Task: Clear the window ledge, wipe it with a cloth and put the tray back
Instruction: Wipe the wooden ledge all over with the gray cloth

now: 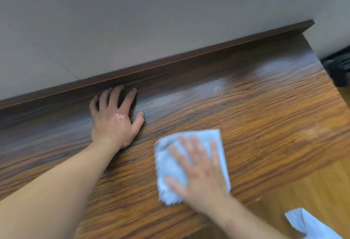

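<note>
A brown wood-grain ledge (pixel 265 115) runs slantwise across the view, with a dark raised strip (pixel 170 62) along its far edge and a flat grey surface (pixel 132 21) behind that. On the left, the left hand (pixel 113 121) rests palm down on the ledge. Its fingers are spread and only slightly bent, they hold nothing, and the fingertips reach close to the raised strip. To its right, nearer the front edge, a pale blue cloth (pixel 170 166) lies crumpled on the wood. The right hand (pixel 198 172) presses flat on top of it with straight, spread fingers and looks blurred. Further right, lighter wooden floor (pixel 303 187) shows beyond the ledge's end, a dark object (pixel 339 68) too dim to identify sits at the right edge, and a pale blue scrap (pixel 306 223) fills the lower right corner.
</note>
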The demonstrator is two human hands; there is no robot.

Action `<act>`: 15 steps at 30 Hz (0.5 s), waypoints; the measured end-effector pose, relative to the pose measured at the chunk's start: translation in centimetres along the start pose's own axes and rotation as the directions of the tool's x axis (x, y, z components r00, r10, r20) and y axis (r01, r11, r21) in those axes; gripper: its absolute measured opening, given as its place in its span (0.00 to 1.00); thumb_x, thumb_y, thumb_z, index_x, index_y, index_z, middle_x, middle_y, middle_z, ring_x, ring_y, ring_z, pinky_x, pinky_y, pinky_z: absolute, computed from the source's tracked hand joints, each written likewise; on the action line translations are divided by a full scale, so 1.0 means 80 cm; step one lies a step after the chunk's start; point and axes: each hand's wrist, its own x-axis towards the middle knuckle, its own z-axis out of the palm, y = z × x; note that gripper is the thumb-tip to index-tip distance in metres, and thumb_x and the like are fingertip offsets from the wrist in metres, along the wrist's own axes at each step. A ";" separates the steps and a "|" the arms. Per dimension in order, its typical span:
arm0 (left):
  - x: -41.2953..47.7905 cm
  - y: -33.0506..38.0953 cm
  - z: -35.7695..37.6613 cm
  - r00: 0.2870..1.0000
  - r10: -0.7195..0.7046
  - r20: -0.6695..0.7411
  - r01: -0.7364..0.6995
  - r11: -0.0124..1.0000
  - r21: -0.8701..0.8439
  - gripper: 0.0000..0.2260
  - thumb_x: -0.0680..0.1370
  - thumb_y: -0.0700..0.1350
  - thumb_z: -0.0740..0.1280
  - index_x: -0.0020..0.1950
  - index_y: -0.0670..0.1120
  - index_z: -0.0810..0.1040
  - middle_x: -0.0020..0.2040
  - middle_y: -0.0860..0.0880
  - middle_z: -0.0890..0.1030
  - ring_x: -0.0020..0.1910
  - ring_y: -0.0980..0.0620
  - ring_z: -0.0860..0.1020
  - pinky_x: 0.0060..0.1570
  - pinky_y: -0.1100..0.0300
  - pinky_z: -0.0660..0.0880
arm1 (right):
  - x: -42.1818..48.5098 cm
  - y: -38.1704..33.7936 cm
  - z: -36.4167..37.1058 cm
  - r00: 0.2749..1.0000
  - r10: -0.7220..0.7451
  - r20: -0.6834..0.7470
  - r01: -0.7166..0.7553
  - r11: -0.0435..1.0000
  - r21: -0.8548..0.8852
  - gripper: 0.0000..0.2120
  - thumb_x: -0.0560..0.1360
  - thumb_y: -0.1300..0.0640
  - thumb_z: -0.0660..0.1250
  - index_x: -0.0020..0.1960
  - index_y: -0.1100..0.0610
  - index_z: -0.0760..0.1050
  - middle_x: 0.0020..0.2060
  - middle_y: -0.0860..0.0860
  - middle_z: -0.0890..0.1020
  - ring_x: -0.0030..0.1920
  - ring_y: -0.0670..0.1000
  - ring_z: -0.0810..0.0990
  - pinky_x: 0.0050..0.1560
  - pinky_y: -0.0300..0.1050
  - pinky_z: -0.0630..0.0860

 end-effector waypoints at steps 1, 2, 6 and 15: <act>0.001 0.000 0.000 1.000 0.000 0.011 0.000 1.000 0.006 0.30 0.75 0.64 0.57 0.75 0.54 0.69 0.74 0.45 0.68 0.73 0.39 0.64 0.71 0.37 0.59 | 0.021 0.037 -0.006 0.995 0.097 -0.014 -0.097 0.995 -0.025 0.37 0.74 0.30 0.60 0.79 0.44 0.66 0.81 0.49 0.63 0.81 0.56 0.60 0.74 0.73 0.56; 0.001 0.000 0.000 1.000 -0.001 0.021 0.001 1.000 0.012 0.30 0.75 0.64 0.56 0.75 0.54 0.68 0.75 0.45 0.68 0.73 0.40 0.63 0.72 0.37 0.58 | 0.045 0.078 -0.015 0.972 0.235 -0.029 -0.236 0.971 -0.037 0.37 0.75 0.29 0.57 0.80 0.44 0.64 0.81 0.50 0.63 0.81 0.56 0.60 0.75 0.73 0.54; 0.001 -0.001 0.000 1.000 0.004 0.028 -0.005 1.000 0.018 0.30 0.76 0.65 0.55 0.76 0.54 0.67 0.75 0.45 0.67 0.73 0.40 0.62 0.71 0.36 0.58 | 0.114 0.202 -0.064 0.659 0.752 -0.034 -0.746 0.658 0.105 0.42 0.72 0.24 0.48 0.81 0.42 0.60 0.82 0.49 0.58 0.82 0.53 0.53 0.77 0.71 0.47; 0.002 -0.002 0.002 1.000 0.010 -0.004 -0.010 1.000 -0.008 0.30 0.75 0.64 0.57 0.75 0.53 0.68 0.74 0.44 0.68 0.73 0.39 0.63 0.71 0.36 0.58 | 0.008 -0.055 0.006 0.927 0.355 -0.121 -0.355 0.935 0.020 0.36 0.74 0.33 0.64 0.78 0.47 0.68 0.79 0.54 0.66 0.80 0.59 0.61 0.75 0.74 0.54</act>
